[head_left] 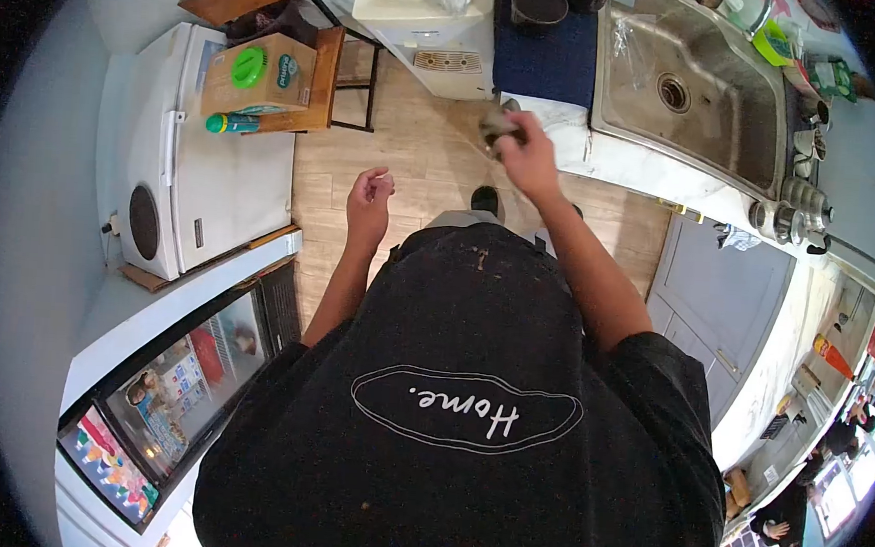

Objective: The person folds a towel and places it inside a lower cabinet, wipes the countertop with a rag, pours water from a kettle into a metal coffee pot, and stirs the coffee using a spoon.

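My right hand (528, 159) is closed round a small dark object (497, 125), blurred by motion, near the counter corner between the water dispenser and the sink. What the object is cannot be made out. On the other side, my left hand (371, 191) hangs over the wooden floor with its fingers loosely curled, and nothing shows in it. Dark bowls (539, 6) stand on a navy mat (543, 67) beyond my right hand. The metal sink (616, 102) lies to the right of the mat.
A white dispenser (435, 41) stands ahead. At left are a white freezer (233, 181) and a cardboard box (259, 74) on a wooden chair. Metal cups (808, 201) line the right counter. A person (788, 516) is at the far lower right.
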Available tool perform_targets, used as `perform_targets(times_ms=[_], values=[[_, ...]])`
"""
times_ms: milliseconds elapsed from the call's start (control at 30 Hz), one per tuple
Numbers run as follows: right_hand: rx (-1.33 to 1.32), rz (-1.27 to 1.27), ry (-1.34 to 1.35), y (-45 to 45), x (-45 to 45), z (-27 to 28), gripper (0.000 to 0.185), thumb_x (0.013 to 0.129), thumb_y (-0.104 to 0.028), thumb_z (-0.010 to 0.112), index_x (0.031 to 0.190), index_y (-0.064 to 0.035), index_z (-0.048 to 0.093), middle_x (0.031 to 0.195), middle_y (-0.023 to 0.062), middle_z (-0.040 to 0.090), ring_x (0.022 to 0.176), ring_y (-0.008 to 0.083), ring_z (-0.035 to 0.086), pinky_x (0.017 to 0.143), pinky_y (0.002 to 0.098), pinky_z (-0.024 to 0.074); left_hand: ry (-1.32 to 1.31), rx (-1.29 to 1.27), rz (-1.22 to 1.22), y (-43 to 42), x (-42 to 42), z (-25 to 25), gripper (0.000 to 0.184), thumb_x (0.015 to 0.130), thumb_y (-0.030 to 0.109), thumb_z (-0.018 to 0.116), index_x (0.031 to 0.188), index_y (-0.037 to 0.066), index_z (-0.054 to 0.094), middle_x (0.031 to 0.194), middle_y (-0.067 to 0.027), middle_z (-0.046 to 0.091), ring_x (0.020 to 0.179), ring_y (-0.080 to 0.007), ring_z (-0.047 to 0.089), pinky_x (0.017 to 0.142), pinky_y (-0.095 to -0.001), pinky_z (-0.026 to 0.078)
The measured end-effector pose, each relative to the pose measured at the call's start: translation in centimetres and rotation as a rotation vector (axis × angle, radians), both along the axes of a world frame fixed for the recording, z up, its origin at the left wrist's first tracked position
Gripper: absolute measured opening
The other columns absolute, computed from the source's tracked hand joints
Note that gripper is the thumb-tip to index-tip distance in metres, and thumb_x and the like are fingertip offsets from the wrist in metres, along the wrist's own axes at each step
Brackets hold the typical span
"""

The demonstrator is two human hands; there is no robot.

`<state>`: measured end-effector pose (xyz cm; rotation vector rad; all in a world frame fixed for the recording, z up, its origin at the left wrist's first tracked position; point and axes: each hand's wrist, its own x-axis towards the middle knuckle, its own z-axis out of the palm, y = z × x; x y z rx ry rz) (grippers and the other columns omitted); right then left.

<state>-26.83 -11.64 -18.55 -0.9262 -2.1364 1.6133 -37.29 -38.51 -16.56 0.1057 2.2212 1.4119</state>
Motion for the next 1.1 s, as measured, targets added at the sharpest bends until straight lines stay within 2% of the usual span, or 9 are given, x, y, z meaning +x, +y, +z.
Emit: perform_targets(times_ms=[67,233,367,600,767,867,933,967,1100], values=[[-0.134,-0.158,0.12,0.9,1.0,2.8,0.04,0.08,-0.009,0.063,0.119,-0.0015,0.058,0.104,0.0241,0.068,0.09,0.0355,0.068,0.085,0.0404,0.0533,-0.011,0.006,0.024,-0.3,-0.4,0.3,0.03,0.099,0.021,0.064,0.121,0.001,0.061,0.092,-0.005,0.065,0.089,-0.0145,0.063,0.084,-0.028,0.05],[0.407,-0.143,-0.252,3.3,5.1,4.1,0.037,0.079,-0.009,0.063,0.116,-0.003,0.059,0.105,0.0219,0.067,0.099,0.0402,0.058,0.09,0.0475,0.0489,-0.013,-0.01,0.015,-0.3,-1.1,-0.1,0.03,0.099,0.021,0.063,0.121,0.001,0.061,0.092,-0.0051,0.065,0.089,-0.0144,0.063,0.083,-0.028,0.049],[0.689,-0.047,-0.123,3.5,4.5,-0.1,0.047,0.077,-0.009,0.066,0.123,-0.0046,0.058,0.111,0.0178,0.066,0.095,0.0375,0.058,0.087,0.0468,0.0492,-0.005,0.033,-0.038,0.9,-1.6,-0.7,0.029,0.099,0.021,0.063,0.12,0.001,0.062,0.092,-0.0054,0.065,0.088,-0.014,0.063,0.083,-0.028,0.049],[0.232,0.174,-0.077,1.7,2.2,1.2,0.039,0.078,-0.013,0.066,0.116,-0.0062,0.059,0.104,0.0237,0.065,0.101,0.0423,0.059,0.093,0.0475,0.0487,-0.005,0.067,-0.096,2.3,-2.6,-0.8,0.028,0.098,0.02,0.063,0.119,0.001,0.062,0.092,-0.0055,0.065,0.087,-0.0136,0.063,0.083,-0.0275,0.049],[-0.315,0.082,0.116,-0.1,3.3,1.4,0.039,0.083,-0.004,0.057,0.121,-0.0006,0.056,0.118,0.0177,0.066,0.104,0.0215,0.062,0.093,0.0349,0.0484,-0.009,0.046,-0.098,2.1,-3.0,-1.2,0.029,0.099,0.022,0.062,0.121,0.003,0.062,0.095,-0.0055,0.067,0.09,-0.0144,0.064,0.082,-0.0288,0.049],[-0.051,-0.085,0.241,0.7,5.7,1.3,0.041,0.081,-0.004,0.059,0.122,-0.0016,0.057,0.12,0.0175,0.065,0.104,0.0256,0.062,0.094,0.037,0.0489,0.018,0.007,-0.142,1.4,-3.2,-1.9,0.03,0.1,0.028,0.059,0.123,0.008,0.062,0.1,-0.0057,0.069,0.095,-0.0159,0.066,0.081,-0.0324,0.05],[0.165,-0.214,-0.079,1.6,8.1,2.5,0.043,0.08,-0.004,0.061,0.123,-0.0029,0.058,0.122,0.0169,0.064,0.109,0.0312,0.059,0.096,0.0388,0.048,0.002,0.006,-0.126,1.3,-3.1,-1.7,0.031,0.101,0.029,0.059,0.123,0.008,0.062,0.1,-0.0058,0.069,0.096,-0.0161,0.066,0.082,-0.0326,0.05],[0.279,-0.242,-0.109,2.0,8.9,1.7,0.047,0.078,-0.004,0.064,0.125,-0.0043,0.057,0.122,0.0159,0.064,0.114,0.0369,0.054,0.1,0.042,0.0454,-0.005,0.031,-0.105,1.3,-3.0,-1.5,0.03,0.1,0.025,0.06,0.122,0.005,0.062,0.097,-0.0058,0.068,0.092,-0.0155,0.065,0.081,-0.0309,0.05],[0.492,-0.146,-0.174,1.4,9.5,0.1,0.061,0.074,0.001,0.063,0.134,-0.0061,0.055,0.119,0.0117,0.064,0.112,0.036,0.049,0.099,0.0442,0.0457,-0.013,0.092,-0.062,1.5,-3.1,-0.9,0.028,0.098,0.018,0.064,0.12,0.001,0.061,0.091,-0.0056,0.065,0.086,-0.0142,0.063,0.081,-0.0272,0.049]])
